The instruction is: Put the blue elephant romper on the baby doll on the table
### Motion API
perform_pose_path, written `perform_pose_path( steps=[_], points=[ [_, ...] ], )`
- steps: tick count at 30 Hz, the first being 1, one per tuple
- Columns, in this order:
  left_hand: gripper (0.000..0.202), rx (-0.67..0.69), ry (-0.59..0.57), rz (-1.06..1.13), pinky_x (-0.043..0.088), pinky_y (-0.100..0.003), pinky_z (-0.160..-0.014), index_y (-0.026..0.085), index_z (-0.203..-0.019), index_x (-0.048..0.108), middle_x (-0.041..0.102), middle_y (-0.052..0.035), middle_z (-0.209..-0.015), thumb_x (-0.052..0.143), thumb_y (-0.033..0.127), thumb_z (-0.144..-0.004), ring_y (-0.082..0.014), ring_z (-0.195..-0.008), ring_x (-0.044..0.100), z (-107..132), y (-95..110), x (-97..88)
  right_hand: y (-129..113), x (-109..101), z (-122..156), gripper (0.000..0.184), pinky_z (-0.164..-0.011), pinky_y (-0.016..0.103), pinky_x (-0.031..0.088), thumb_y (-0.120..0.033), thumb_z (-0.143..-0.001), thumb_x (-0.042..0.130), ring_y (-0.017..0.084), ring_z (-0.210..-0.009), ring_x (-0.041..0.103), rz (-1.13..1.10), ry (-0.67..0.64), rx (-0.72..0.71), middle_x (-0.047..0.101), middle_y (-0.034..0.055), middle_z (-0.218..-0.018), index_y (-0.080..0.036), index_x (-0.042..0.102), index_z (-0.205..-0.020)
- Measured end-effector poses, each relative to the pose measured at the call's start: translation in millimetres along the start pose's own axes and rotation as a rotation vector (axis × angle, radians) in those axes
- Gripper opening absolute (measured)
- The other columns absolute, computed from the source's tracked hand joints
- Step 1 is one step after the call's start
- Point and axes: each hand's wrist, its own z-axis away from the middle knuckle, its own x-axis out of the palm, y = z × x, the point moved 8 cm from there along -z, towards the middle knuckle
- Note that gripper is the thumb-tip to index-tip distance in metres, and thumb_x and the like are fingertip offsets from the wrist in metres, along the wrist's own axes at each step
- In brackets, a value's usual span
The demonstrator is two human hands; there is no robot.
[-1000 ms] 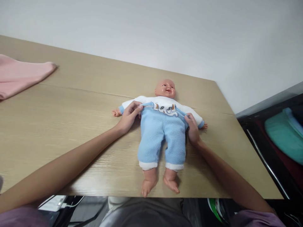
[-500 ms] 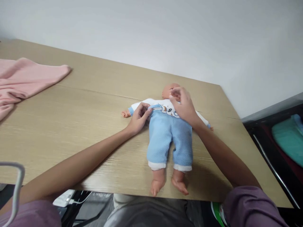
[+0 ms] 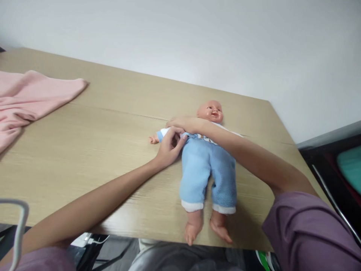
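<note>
A baby doll [image 3: 210, 111] lies on its back on the wooden table [image 3: 84, 143], head away from me, bare feet near the front edge. It wears fluffy light-blue trousers [image 3: 207, 173] and a white top with blue cuffs. My left hand [image 3: 170, 145] pinches the trousers' waistband at the doll's side next to its outstretched arm. My right hand [image 3: 183, 123] reaches across the doll's chest to the same side, fingers closed on the fabric by the shoulder; my forearm hides the chest.
A pink cloth [image 3: 31, 98] lies crumpled at the table's far left. A white curved bar [image 3: 17, 226] shows at the bottom left. A dark rack with a teal item [image 3: 349, 163] stands to the right of the table. A white wall rises behind.
My right hand left the waistband on the doll's right side, passed over its face and now grips the fabric on the left side by my left hand. The view shifted slightly.
</note>
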Motion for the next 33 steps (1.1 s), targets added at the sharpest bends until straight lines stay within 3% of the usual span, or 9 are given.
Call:
perform_pose_path(
  steps=[4, 9, 13, 16, 19, 23, 26, 29, 33],
  points=[
    [0.038, 0.053, 0.008, -0.03, 0.048, -0.036, -0.081, 0.024, -0.102, 0.063, 0.063, -0.0042, -0.097, 0.066, 0.062, -0.109, -0.0198, -0.082, 0.053, 0.6, 7.0, -2.9, 16.2, -15.6, 12.9, 0.033, -0.091, 0.025, 0.048, 0.002, -0.076, 0.086, 0.013, -0.09, 0.061, -0.074, 0.197, 0.039, 0.075, -0.0069, -0.092, -0.018, 0.078, -0.101],
    [0.028, 0.209, 0.023, -0.151, 0.054, -0.046, -0.096, 0.026, -0.107, 0.068, 0.067, -0.0083, -0.103, 0.062, 0.053, -0.112, -0.0262, -0.099, 0.062, 8.2, 12.3, -4.1, 21.5, -38.6, 35.3, 0.04, -0.096, 0.029, 0.054, -0.001, -0.085, 0.068, 0.018, -0.105, 0.069, -0.246, 0.226, 0.04, 0.079, -0.0021, -0.111, -0.02, 0.073, -0.12],
    [0.023, 0.364, 0.069, -0.301, 0.054, -0.053, -0.109, 0.027, -0.113, 0.071, 0.063, -0.0123, -0.122, 0.06, 0.047, -0.112, -0.0297, -0.12, 0.063, 20.1, 14.3, -6.6, 12.4, -53.4, 51.3, 0.043, -0.099, 0.041, 0.058, -0.005, -0.068, 0.071, 0.027, -0.106, 0.072, -0.364, 0.143, -0.016, 0.081, 0.0005, -0.108, -0.026, 0.078, -0.105],
    [0.028, 0.383, 0.106, -0.308, 0.054, -0.058, -0.111, 0.029, -0.114, 0.068, 0.058, -0.0135, -0.129, 0.056, 0.054, -0.112, -0.0318, -0.127, 0.062, 26.3, 7.7, -9.5, 3.1, -54.8, 58.1, 0.042, -0.107, 0.048, 0.057, -0.006, -0.061, 0.069, 0.031, -0.11, 0.073, -0.341, 0.098, -0.078, 0.082, 0.0031, -0.112, -0.028, 0.081, -0.095],
    [0.037, 0.288, 0.1, -0.198, 0.052, -0.062, -0.113, 0.032, -0.112, 0.06, 0.06, -0.0132, -0.131, 0.046, 0.066, -0.112, -0.0331, -0.128, 0.063, 26.3, -6.3, -8.5, -5.8, -52.2, 65.7, 0.04, -0.116, 0.051, 0.052, -0.008, -0.066, 0.069, 0.032, -0.125, 0.07, -0.205, 0.141, -0.142, 0.079, 0.0055, -0.127, -0.028, 0.085, -0.097],
    [0.034, 0.152, 0.164, -0.024, 0.056, -0.052, -0.105, 0.031, -0.115, 0.052, 0.062, -0.0092, -0.115, 0.047, 0.065, -0.114, -0.0284, -0.111, 0.065, 21.1, -15.3, -10.1, -19.9, -51.3, 90.0, 0.038, -0.124, 0.05, 0.046, -0.014, -0.081, 0.075, 0.031, -0.136, 0.065, -0.048, 0.29, -0.191, 0.074, 0.007, -0.137, -0.029, 0.085, -0.114],
    [0.03, 0.046, 0.243, 0.036, 0.055, -0.044, -0.104, 0.029, -0.118, 0.055, 0.06, -0.0086, -0.12, 0.055, 0.059, -0.114, -0.0255, -0.115, 0.063, 15.1, -15.1, -14.9, -23.3, -52.1, 116.4, 0.023, -0.107, 0.044, 0.053, -0.033, -0.097, 0.079, 0.029, -0.114, 0.069, -0.025, 0.392, -0.072, 0.078, 0.0078, -0.123, -0.027, 0.082, -0.12],
    [0.035, -0.07, 0.27, 0.083, 0.054, -0.039, -0.102, 0.028, -0.116, 0.056, 0.061, -0.0069, -0.119, 0.059, 0.063, -0.112, -0.0231, -0.115, 0.063, 8.0, -20.6, -17.2, -26.9, -39.9, 136.3, 0.026, -0.087, 0.038, 0.05, -0.049, -0.105, 0.074, 0.025, -0.095, 0.067, 0.034, 0.322, 0.038, 0.078, 0.0064, -0.103, -0.023, 0.08, -0.106],
    [0.048, -0.283, 0.211, 0.215, 0.049, -0.031, -0.073, 0.029, -0.112, 0.051, 0.058, 0.0014, -0.088, 0.064, 0.075, -0.105, -0.0183, -0.079, 0.057, -3.3, -49.5, -11.2, -17.9, -34.5, 147.7, 0.03, -0.077, 0.035, 0.043, -0.052, -0.103, 0.076, 0.022, -0.085, 0.06, 0.024, 0.381, 0.087, 0.072, 0.0033, -0.092, -0.023, 0.072, -0.096]
  ],
)
